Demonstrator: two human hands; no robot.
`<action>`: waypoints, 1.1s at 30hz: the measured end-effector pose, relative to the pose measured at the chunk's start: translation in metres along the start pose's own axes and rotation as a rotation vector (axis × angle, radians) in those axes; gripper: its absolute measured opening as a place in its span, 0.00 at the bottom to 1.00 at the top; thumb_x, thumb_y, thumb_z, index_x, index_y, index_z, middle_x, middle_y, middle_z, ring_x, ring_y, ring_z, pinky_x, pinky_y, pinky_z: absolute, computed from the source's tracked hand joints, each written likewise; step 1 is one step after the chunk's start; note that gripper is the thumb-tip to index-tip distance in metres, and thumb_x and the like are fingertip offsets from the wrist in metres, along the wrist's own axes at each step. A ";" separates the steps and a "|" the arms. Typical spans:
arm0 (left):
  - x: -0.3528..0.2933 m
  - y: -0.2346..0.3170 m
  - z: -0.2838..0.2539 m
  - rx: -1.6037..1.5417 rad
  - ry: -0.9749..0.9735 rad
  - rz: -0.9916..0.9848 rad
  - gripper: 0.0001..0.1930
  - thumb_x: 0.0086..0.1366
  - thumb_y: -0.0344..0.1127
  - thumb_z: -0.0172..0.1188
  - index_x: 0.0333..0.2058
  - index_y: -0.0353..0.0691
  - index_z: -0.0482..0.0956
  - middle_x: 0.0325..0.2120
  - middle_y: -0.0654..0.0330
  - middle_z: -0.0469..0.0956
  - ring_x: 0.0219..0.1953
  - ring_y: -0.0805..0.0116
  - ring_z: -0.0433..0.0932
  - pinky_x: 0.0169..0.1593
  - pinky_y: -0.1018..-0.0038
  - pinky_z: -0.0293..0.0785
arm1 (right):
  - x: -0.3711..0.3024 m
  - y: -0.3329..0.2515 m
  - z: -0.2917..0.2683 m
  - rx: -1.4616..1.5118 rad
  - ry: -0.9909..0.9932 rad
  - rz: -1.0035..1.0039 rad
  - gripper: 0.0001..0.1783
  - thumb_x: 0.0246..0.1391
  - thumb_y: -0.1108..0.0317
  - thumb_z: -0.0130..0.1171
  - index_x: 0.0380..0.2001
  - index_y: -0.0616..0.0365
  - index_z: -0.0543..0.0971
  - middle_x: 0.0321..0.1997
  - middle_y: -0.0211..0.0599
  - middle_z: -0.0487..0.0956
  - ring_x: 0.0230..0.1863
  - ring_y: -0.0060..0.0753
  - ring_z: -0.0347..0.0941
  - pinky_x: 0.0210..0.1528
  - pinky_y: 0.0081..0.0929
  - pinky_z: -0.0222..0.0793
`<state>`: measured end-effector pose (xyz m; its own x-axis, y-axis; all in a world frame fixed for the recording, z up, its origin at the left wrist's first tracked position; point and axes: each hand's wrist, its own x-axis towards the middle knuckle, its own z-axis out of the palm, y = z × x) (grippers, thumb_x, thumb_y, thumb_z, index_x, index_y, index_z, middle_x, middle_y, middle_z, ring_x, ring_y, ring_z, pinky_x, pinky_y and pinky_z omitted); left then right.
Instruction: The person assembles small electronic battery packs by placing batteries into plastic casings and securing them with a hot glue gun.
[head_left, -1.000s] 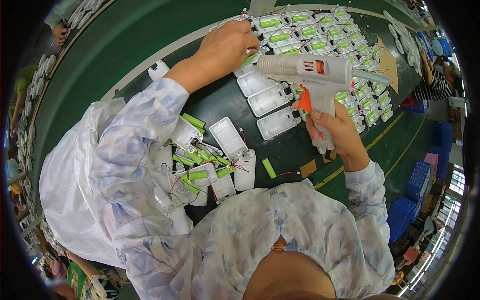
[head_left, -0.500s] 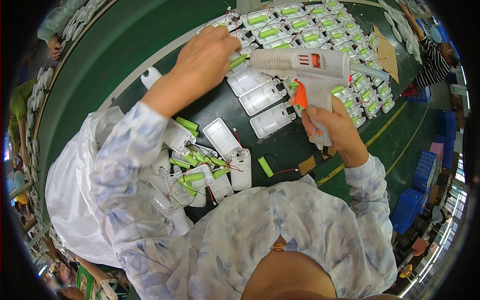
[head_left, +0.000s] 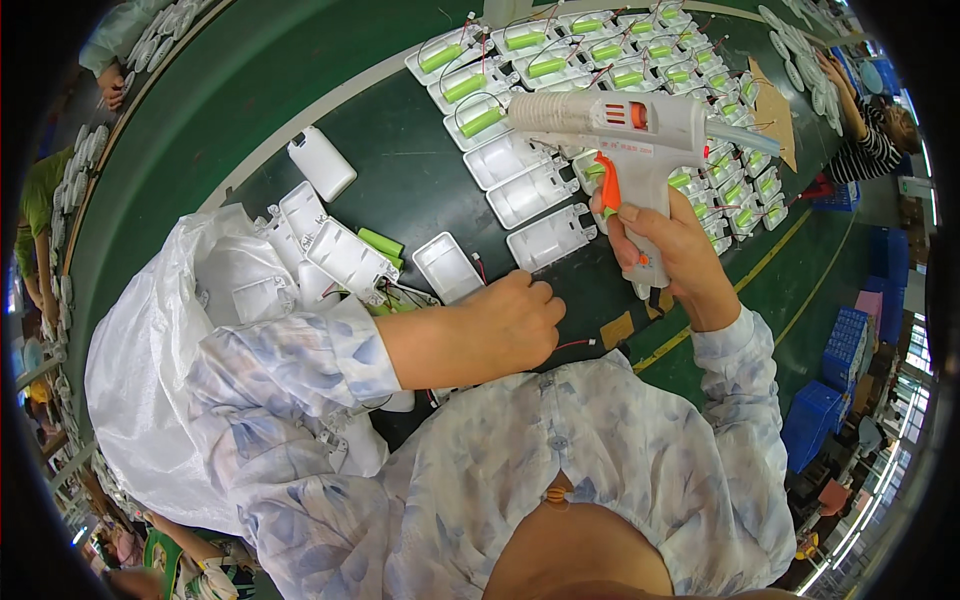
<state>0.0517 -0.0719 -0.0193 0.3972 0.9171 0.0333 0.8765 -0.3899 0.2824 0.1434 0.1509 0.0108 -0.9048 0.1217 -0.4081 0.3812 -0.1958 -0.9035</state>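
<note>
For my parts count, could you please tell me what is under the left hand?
A red wire with a white plug shows just beyond the left hand; whatever lies directly beneath is covered.

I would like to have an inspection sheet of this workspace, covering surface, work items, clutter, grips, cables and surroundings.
Surface: dark green table, bare in places.
Job's things: white casings; three without cells lie beside rows bearing green cylindrical cells. More casings and cells are jumbled at left.
Clutter: translucent plastic bag at left; brown cardboard piece near the front.
Grips: right hand holds a white glue gun; left hand is curled, its contents hidden.
Cables: thin wires with white connectors, some tangled in the jumble.
Surroundings: other people at both sides; blue crates at right.
</note>
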 end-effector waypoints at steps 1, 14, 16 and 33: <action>0.001 0.000 0.001 0.001 -0.023 0.003 0.04 0.49 0.33 0.61 0.24 0.41 0.78 0.28 0.64 0.72 0.36 0.67 0.73 0.34 0.72 0.65 | -0.002 0.001 0.001 0.001 0.014 -0.011 0.17 0.59 0.65 0.53 0.47 0.64 0.73 0.40 0.33 0.76 0.20 0.17 0.66 0.22 0.18 0.62; -0.067 -0.068 -0.052 -0.046 0.260 -0.629 0.08 0.50 0.30 0.66 0.29 0.38 0.76 0.26 0.54 0.73 0.32 0.51 0.76 0.34 0.59 0.71 | -0.011 0.000 0.000 0.041 0.046 -0.085 0.19 0.58 0.66 0.53 0.50 0.66 0.75 0.21 0.33 0.73 0.20 0.21 0.67 0.24 0.20 0.62; -0.081 -0.082 -0.047 -0.060 0.304 -0.774 0.09 0.51 0.30 0.67 0.29 0.38 0.76 0.26 0.54 0.74 0.31 0.53 0.76 0.33 0.61 0.71 | -0.016 0.001 -0.001 0.049 0.033 -0.078 0.20 0.57 0.65 0.54 0.50 0.65 0.74 0.21 0.33 0.73 0.20 0.21 0.68 0.24 0.20 0.62; -0.068 -0.110 -0.025 0.037 0.272 -0.670 0.04 0.58 0.29 0.64 0.31 0.35 0.80 0.28 0.52 0.76 0.30 0.50 0.77 0.33 0.61 0.73 | -0.032 0.021 -0.009 -0.038 -0.001 0.032 0.19 0.57 0.64 0.55 0.48 0.63 0.72 0.43 0.35 0.76 0.20 0.18 0.66 0.23 0.18 0.61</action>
<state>-0.0791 -0.0893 -0.0283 -0.3065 0.9463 0.1032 0.9183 0.2653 0.2938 0.1819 0.1512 0.0040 -0.8920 0.1150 -0.4372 0.4173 -0.1628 -0.8941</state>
